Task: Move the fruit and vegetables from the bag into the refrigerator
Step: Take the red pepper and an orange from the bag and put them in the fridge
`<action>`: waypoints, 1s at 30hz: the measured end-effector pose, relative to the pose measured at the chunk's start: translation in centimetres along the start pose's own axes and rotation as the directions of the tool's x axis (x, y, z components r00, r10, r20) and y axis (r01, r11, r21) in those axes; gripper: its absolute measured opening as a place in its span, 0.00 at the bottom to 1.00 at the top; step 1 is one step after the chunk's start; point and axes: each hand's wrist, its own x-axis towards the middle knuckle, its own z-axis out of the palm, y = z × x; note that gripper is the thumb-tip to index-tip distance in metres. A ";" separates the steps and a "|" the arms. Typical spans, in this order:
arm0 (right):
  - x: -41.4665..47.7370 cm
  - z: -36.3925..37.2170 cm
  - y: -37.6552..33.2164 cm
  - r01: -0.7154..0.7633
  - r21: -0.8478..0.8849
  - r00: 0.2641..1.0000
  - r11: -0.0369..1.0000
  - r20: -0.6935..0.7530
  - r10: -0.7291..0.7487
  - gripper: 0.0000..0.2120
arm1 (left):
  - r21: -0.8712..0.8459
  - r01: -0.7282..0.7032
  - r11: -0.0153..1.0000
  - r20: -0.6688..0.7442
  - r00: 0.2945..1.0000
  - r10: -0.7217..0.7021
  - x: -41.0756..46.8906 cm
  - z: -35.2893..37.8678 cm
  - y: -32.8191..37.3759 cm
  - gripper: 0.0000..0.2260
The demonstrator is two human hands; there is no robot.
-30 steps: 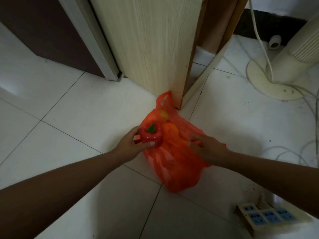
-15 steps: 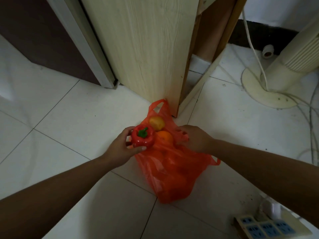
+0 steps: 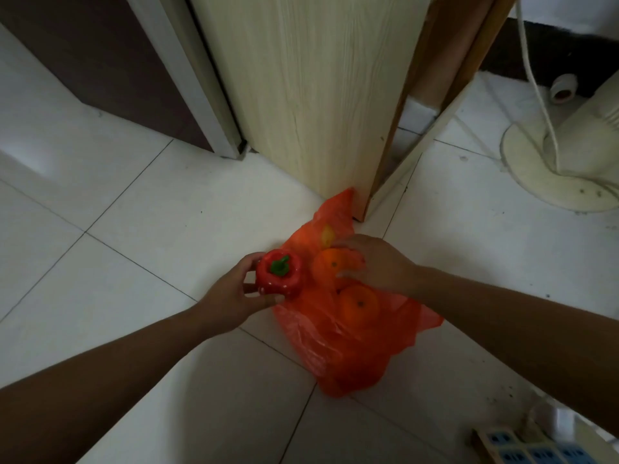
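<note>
Lying on the tiled floor (image 3: 134, 262) against a wooden panel (image 3: 318, 95), the orange bag (image 3: 351, 356) is seen open: unloading is judged under way. A red pepper (image 3: 279, 277) is gripped by the left hand (image 3: 234, 296) just outside the bag's mouth. The upper orange (image 3: 330, 264) is clasped by the right hand (image 3: 378, 262), and a lower orange (image 3: 360, 304) remains inside. Next, both held pieces must be lifted clear and carried to the refrigerator, which cannot be made out.

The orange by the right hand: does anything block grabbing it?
Nothing visible does. The right hand curls round the upper orange in the open mouth of the bag; the left hand holds the red pepper beside it.
</note>
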 end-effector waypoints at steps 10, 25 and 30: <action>-0.2 0.4 1.5 -0.009 -0.063 1.000 0.998 -0.012 0.008 0.27 | 0.001 0.028 1.000 0.009 1.000 -0.028 -0.3 -0.7 -0.1 0.34; -1.6 -1.3 3.0 -0.067 -0.225 0.998 0.972 -0.011 0.066 0.29 | -0.057 0.059 0.997 -0.033 0.998 -0.061 0.6 0.1 2.2 0.26; -2.7 0.1 2.6 -0.154 -0.172 0.984 0.973 0.063 0.167 0.23 | -0.067 0.074 0.995 -0.022 0.997 -0.076 0.6 0.7 2.7 0.24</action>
